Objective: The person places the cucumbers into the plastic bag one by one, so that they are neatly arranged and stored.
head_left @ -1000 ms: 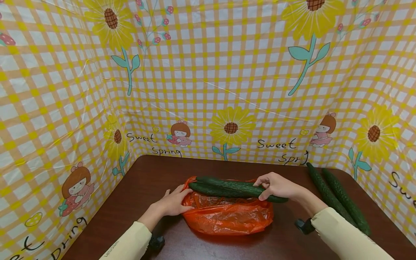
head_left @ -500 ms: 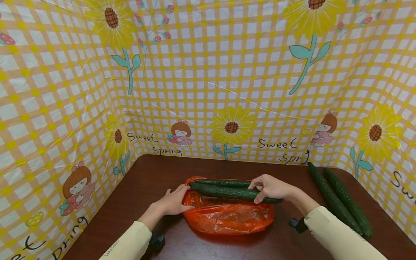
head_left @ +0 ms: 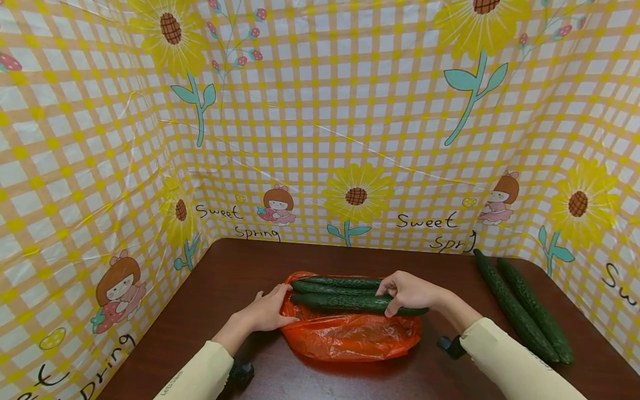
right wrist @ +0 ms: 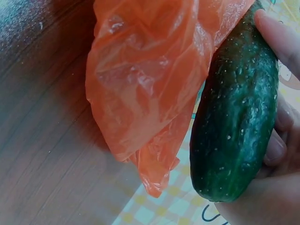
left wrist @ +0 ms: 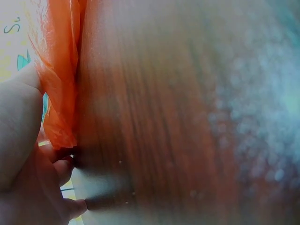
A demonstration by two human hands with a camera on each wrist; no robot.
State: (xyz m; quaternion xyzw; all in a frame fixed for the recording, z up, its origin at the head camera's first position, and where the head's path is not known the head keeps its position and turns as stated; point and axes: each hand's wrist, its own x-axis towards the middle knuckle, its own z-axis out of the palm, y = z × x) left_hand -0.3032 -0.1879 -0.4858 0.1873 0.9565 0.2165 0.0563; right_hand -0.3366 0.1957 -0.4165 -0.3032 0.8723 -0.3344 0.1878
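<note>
An orange-red plastic bag (head_left: 350,337) lies with its mouth spread in the middle of the table. Three long dark-green cucumbers are visible side by side at its mouth. My right hand (head_left: 412,291) grips the front cucumber (head_left: 340,303) near its right end; the right wrist view shows this cucumber (right wrist: 234,108) between thumb and fingers, beside the bag's wall. At the bag's left end, my left hand (head_left: 265,308) holds the rim. In the left wrist view the bag's film (left wrist: 58,70) runs between thumb and fingers, with the fingertips partly hidden.
Two more cucumbers (head_left: 515,311) lie nearly parallel on the right side of the dark brown table (head_left: 250,258). A checked cloth with sunflowers (head_left: 320,128) hangs round the back and both sides. Black wrist-worn devices sit under both wrists.
My right hand has moved left and slightly toward me with its cucumber, drawing it farther over the bag and off the ones behind. The left hand stays at the rim.
</note>
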